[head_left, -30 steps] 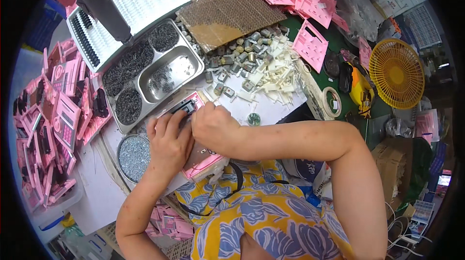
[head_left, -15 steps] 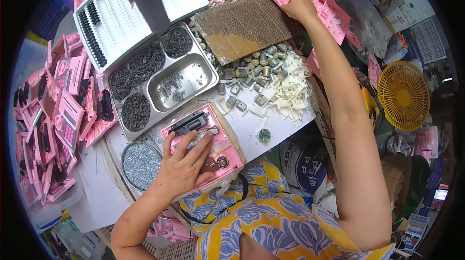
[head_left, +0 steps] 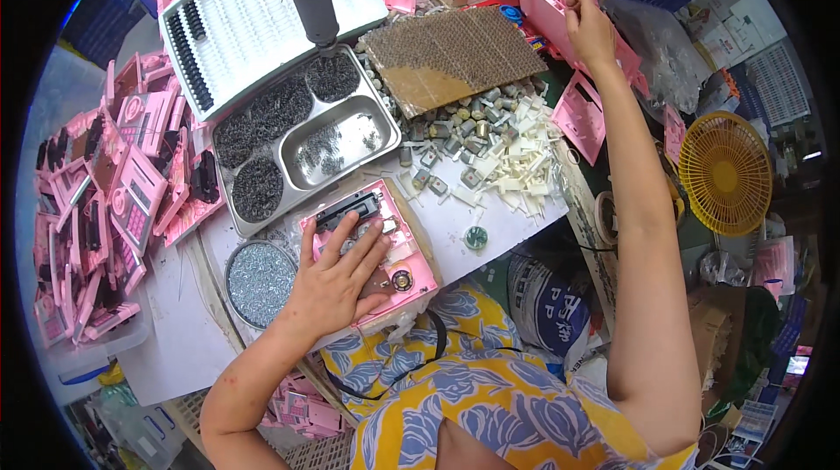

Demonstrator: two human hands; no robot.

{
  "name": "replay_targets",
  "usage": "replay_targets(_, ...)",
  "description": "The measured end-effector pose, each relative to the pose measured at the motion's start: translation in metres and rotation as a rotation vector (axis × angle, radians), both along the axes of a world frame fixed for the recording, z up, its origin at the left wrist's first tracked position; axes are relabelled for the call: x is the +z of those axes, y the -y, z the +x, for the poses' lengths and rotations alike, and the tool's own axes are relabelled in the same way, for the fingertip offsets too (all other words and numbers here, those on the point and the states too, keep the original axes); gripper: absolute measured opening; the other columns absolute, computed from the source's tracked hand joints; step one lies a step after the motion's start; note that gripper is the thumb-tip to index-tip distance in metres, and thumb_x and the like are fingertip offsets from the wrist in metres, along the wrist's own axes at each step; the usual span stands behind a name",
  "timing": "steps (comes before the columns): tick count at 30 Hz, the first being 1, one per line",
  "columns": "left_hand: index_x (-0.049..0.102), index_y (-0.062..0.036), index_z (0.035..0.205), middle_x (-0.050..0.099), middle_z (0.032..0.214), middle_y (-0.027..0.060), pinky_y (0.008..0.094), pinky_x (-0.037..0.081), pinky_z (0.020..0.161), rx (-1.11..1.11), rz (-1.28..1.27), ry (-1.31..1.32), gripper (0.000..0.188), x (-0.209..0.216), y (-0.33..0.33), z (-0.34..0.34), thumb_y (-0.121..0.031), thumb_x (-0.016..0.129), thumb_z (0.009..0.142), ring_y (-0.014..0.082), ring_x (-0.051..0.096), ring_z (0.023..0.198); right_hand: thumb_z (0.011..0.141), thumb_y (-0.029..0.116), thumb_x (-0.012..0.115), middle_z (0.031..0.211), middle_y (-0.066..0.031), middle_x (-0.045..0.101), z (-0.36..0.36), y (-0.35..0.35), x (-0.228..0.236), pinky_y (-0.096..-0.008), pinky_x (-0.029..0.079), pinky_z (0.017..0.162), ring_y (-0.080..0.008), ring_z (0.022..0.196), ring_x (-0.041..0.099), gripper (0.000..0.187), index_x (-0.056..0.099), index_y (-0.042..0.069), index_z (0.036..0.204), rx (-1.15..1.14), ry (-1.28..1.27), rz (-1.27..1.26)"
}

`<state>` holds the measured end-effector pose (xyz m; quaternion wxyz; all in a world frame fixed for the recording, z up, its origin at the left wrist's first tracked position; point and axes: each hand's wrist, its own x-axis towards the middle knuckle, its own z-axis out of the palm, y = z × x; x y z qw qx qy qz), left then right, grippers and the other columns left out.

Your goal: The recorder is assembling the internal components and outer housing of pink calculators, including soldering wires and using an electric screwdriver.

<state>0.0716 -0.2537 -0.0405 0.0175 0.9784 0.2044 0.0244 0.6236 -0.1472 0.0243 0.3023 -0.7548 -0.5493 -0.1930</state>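
My left hand [head_left: 337, 286] lies on a pink plastic housing [head_left: 416, 291], fingers stretched out and spread over its inner parts. A black rectangular part [head_left: 348, 210] sits along the housing's far edge, and a small round speaker-like disc [head_left: 402, 281] is at its near right corner. Part of the interior is hidden under my fingers. With the arm reaching far right, my right hand [head_left: 591, 31] is closed on the edge of a pink plastic panel [head_left: 549, 13] at the heap of pink parts. My fingertips are partly hidden there.
A metal compartment tray [head_left: 385, 133] holds dark springs; near it are a bowl of small screws [head_left: 261, 284] and a white rack [head_left: 262, 28]. Small motors [head_left: 481, 127] and white plastic pieces [head_left: 525, 164] lie beside cardboard [head_left: 455, 54]. Pink assemblies [head_left: 131, 199] pile up left.
My right hand has moved right and now grips a pink panel that stands tilted up. Another pink panel below it shows more fully. My left hand stays on the housing; the view has shifted slightly.
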Motion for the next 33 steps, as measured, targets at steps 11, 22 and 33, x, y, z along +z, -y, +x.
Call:
replay_targets(11,0.055,-0.0191,0.145,0.041,0.159,0.007,0.0642,0.003,0.121,0.007,-0.03,0.049,0.071,-0.001,0.0,0.003,-0.059,0.06,0.087,0.0352,0.023,0.152,0.092,0.023,0.059,0.101,-0.0169,0.072,0.047,-0.068,0.05,-0.0521,0.051,0.081,-0.0407,0.098,0.068,0.024,0.052,0.013,0.113,-0.052,0.093,-0.25)
replay_targets(22,0.053,-0.0179,0.146,0.043,0.157,0.0043,0.0691,0.007,0.118,0.038,-0.138,0.131,0.078,-0.009,0.0,-0.011,-0.055,0.069,0.079,0.0326,0.028,0.151,0.093,0.006,0.06,0.097,-0.0065,0.067,-0.042,0.038,0.072,-0.0308,0.051,0.085,-0.0157,0.091,0.063,0.018,0.064,0.002,0.11,0.317,-0.052,0.228)
replay_targets(33,0.041,-0.0156,0.155,0.037,0.161,0.0066,0.0675,-0.002,0.119,0.072,-0.279,0.086,0.086,0.011,-0.003,-0.007,-0.063,0.06,0.086,0.036,0.015,0.155,0.098,0.004,0.056,0.098,-0.0049,0.067,-0.216,0.19,-0.036,-0.0226,0.047,0.057,-0.0093,0.071,0.059,0.029,0.053,0.011,0.126,0.711,-1.915,0.183)
